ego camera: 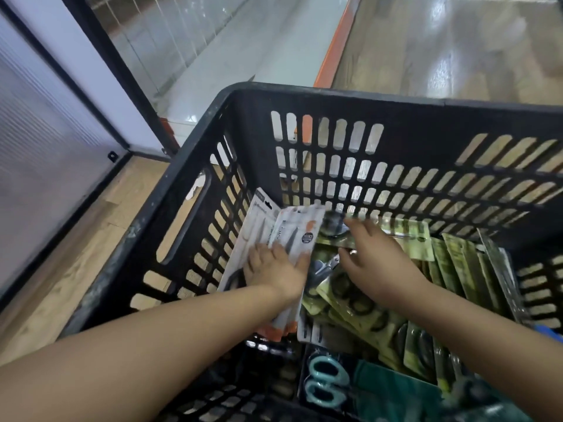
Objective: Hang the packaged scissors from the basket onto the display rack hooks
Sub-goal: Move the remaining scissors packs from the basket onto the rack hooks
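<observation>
Scissors packs fill the basket (195, 166) below me: white-and-orange cards (300, 236) leaning at about nine o'clock against the slotted wall, a thick fan of green cards (362, 303) from centre out to three o'clock, and a teal-handled pair (326, 380) at six. No rack hooks show in my view, so nothing is hung from here yet.

My left hand (275, 271) lies flat on the white cards with the fingers fairly straight, pressing them toward the wall, not gripping. My right hand (376, 254) reaches over the green cards toward twelve o'clock, fingers loosely spread and blurred at the tips; I judge it holds nothing, though the tips may be touching a dark round pack top (332, 223).

My worries from here:
- The green cards overlap tightly, so pulling one could drag its neighbours up and spill them.
- The white cards stand on edge only because of my left palm; lifting it may let them topple onto the green pile.
- The plastic fronts look slick, so a fingertip pinch could slip.
- A card corner could catch in the wall slots and bend the hang hole.
</observation>
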{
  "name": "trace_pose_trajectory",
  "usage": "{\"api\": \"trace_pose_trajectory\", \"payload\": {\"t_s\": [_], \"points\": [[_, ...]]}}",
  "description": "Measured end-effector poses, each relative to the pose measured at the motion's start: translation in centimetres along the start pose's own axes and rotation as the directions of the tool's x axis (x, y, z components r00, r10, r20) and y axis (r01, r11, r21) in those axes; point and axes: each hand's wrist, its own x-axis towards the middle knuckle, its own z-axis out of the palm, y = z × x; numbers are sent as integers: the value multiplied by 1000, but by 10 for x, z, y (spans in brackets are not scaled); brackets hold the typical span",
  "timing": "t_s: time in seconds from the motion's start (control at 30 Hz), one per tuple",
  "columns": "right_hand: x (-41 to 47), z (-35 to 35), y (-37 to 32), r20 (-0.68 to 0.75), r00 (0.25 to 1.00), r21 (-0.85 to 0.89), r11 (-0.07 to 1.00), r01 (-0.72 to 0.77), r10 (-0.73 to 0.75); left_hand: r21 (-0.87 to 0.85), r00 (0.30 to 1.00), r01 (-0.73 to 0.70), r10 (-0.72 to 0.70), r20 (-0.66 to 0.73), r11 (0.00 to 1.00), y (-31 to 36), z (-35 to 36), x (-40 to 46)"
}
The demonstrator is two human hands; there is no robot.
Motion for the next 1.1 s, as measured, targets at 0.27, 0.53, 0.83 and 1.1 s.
{"api": "trace_pose_trajectory", "payload": {"t_s": [0.27,0.53,0.83,1.1], "points": [[0,-10,7,-57,998,0,1000,-20,20,-49,996,-30,26,-80,998,9,-8,-4],[2,-12,16,-59,996,66,995,-69,73,-254,1000,-20,17,-14,967,12,-20,-9],[1,-18,25,-39,993,115,988,-102,107,-521,999,-19,42,32,853,19,-43,-4],[8,-32,26,-96,978,253,954,-158,188,-689,979,-145,206,6,710,32,-81,-9]]}}
